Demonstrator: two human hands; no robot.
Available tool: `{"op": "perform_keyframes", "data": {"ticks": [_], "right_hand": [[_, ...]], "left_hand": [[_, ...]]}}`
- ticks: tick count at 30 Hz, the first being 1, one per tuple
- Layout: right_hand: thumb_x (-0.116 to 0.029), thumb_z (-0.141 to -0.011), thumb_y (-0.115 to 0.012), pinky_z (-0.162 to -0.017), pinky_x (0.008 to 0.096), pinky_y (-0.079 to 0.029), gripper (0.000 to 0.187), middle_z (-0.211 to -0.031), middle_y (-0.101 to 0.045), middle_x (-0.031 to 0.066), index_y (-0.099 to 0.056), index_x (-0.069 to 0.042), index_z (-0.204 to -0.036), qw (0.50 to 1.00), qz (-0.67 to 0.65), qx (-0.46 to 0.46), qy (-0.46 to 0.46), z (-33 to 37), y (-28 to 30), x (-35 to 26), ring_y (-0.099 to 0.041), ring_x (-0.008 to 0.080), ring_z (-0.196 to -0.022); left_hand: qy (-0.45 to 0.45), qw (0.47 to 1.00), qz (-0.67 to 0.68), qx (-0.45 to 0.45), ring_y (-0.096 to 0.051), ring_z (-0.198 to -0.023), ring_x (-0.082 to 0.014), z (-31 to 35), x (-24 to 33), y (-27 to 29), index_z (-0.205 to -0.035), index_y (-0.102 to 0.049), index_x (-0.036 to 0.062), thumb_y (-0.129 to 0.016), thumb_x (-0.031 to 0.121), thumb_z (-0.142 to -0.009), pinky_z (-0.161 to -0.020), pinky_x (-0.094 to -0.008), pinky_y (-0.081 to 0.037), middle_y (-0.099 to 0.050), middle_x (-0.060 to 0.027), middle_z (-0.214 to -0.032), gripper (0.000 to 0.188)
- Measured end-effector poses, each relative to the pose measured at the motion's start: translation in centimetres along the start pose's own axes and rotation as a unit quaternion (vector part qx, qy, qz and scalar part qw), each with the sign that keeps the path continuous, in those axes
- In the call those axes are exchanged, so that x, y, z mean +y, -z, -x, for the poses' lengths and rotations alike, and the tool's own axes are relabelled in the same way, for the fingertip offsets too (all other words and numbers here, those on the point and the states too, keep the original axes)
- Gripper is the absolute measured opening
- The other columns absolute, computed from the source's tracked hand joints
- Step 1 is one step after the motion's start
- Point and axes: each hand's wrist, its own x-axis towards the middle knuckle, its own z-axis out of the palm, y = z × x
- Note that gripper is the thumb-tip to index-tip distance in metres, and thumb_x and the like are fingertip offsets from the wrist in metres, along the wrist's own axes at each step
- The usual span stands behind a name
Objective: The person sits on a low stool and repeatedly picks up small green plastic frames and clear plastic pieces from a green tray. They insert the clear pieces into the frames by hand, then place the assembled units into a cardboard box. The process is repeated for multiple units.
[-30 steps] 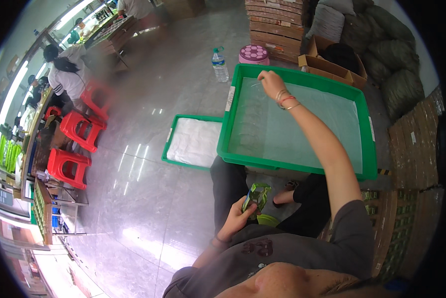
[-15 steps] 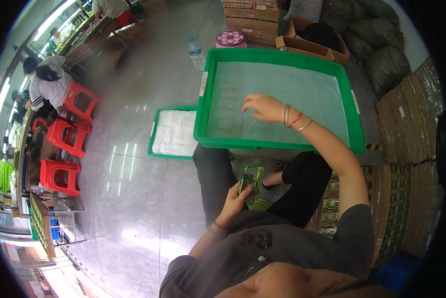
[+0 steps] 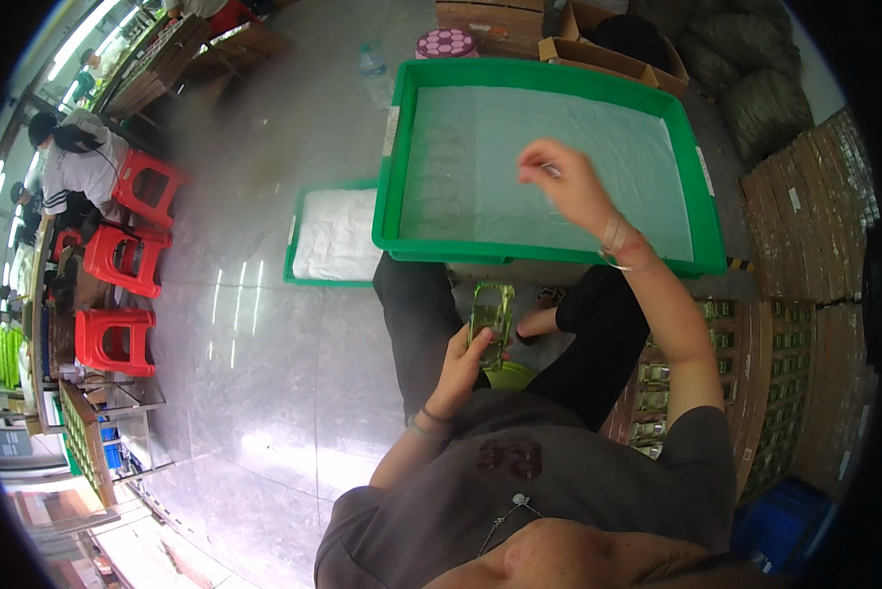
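My left hand (image 3: 464, 361) is closed around a green, see-through, frame-like piece (image 3: 491, 306), held upright above my lap with the thumb on its near face. Over a large green tray (image 3: 549, 263) my right hand (image 3: 564, 177) hangs in the air with its fingers curled in. That hand is somewhat blurred. A pale glint shows at its fingers, too small to name. A pale sheet (image 3: 608, 147) lines the tray, and faint clear shapes (image 3: 446, 162) form a column along its left side.
A lower green tray with white cloth (image 3: 335, 236) sits at the left. Beyond stand a water bottle (image 3: 373, 71), a pink stool (image 3: 446, 43) and cardboard boxes (image 3: 598, 54). Crates of green pieces (image 3: 654, 402) are at my right. Red stools (image 3: 115, 339) and seated people (image 3: 82, 162) are far left.
My right hand has moved right, away from the tray's left side, and its fingers have curled in. My left hand still holds the green piece, now more upright. The view has tilted slightly.
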Motion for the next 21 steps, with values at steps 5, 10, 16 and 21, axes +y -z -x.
{"op": "perform_keyframes", "data": {"ticks": [5,10,16,21], "right_hand": [[-0.009,-0.091,-0.052,-0.063,0.0206,-0.046,0.014,-0.081,-0.054,0.0008,-0.050,-0.005,-0.104,0.939,-0.263,0.089,-0.204,9.2,1.4,-5.5,-0.056,0.0076,-0.072],[0.003,-0.082,-0.051,-0.091,0.0265,-0.046,0.026,-0.099,-0.053,0.0034,-0.050,-0.002,-0.108,0.827,-0.472,0.028,-0.306,17.0,-2.6,-4.5,-0.056,0.0117,-0.097],[0.017,-0.077,-0.044,-0.096,0.0289,-0.044,0.033,-0.108,-0.052,0.0052,-0.061,0.004,-0.102,0.894,-0.337,0.033,-0.293,19.8,-5.5,-3.5,-0.054,0.0135,-0.102],[0.013,-0.074,-0.051,-0.081,0.0324,-0.049,0.037,-0.100,-0.052,0.0102,-0.063,0.001,-0.107,0.989,0.039,-0.020,-0.139,20.7,-6.6,-3.9,-0.057,0.0235,-0.093]], "left_hand": [[0.011,1.000,-0.020,-0.003,-0.063,-0.077,-0.0196,-0.5,-0.7,0.0,-0.114,-0.051,-0.0022,-0.043,0.037,-0.097,-0.069,-0.0306,-0.051,-0.063,-0.0144,-0.096,0.044],[0.076,0.994,0.079,0.025,-0.065,-0.074,-0.0204,-1.6,-2.4,0.9,-0.113,-0.053,-0.0028,-0.034,0.044,-0.099,-0.067,-0.0311,-0.052,-0.064,-0.0134,-0.093,0.052],[0.083,0.995,0.034,0.033,-0.064,-0.078,-0.0188,-0.9,-1.6,-1.4,-0.112,-0.055,-0.0018,-0.034,0.045,-0.099,-0.069,-0.0306,-0.053,-0.064,-0.0112,-0.093,0.053],[0.057,0.998,-0.022,0.027,-0.061,-0.079,-0.0153,-0.7,-1.2,-2.3,-0.102,-0.060,-0.0017,-0.031,0.043,-0.100,-0.072,-0.0277,-0.049,-0.064,-0.0095,-0.090,0.054]]}}
